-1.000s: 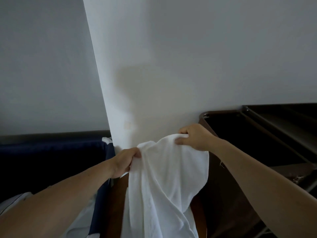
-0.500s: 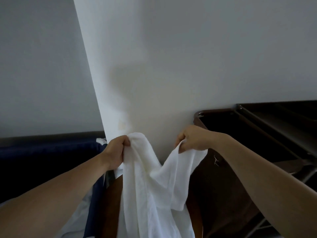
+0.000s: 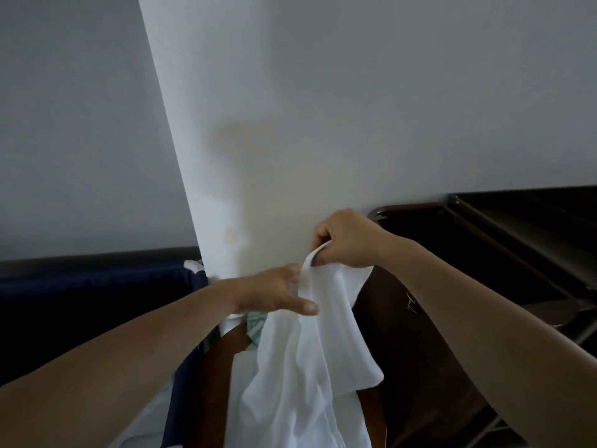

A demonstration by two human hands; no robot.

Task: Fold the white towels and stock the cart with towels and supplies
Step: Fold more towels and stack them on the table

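Note:
A white towel (image 3: 310, 367) hangs in front of me, bunched in long folds. My right hand (image 3: 345, 240) grips its top edge, fingers curled round the cloth. My left hand (image 3: 274, 291) is just left of it and slightly lower, a little blurred. Its thumb sticks out straight and its fingers reach to the towel's edge beside the right hand, touching the cloth without a clear grip. The dark brown cart (image 3: 416, 210) stands to the right behind the towel, its top tray dark inside. The towel's lower end runs out of the frame.
A white wall corner (image 3: 181, 189) rises straight ahead. A dark blue fabric bin (image 3: 97, 286) sits at the left with white linen at its rim. Something teal-patterned (image 3: 256, 324) shows under my left wrist. Metal cart rails (image 3: 504, 240) run off to the right.
My left hand let go of its towel corner and moved right toward my right hand. The right hand rose slightly, still holding, and the towel now hangs from it alone.

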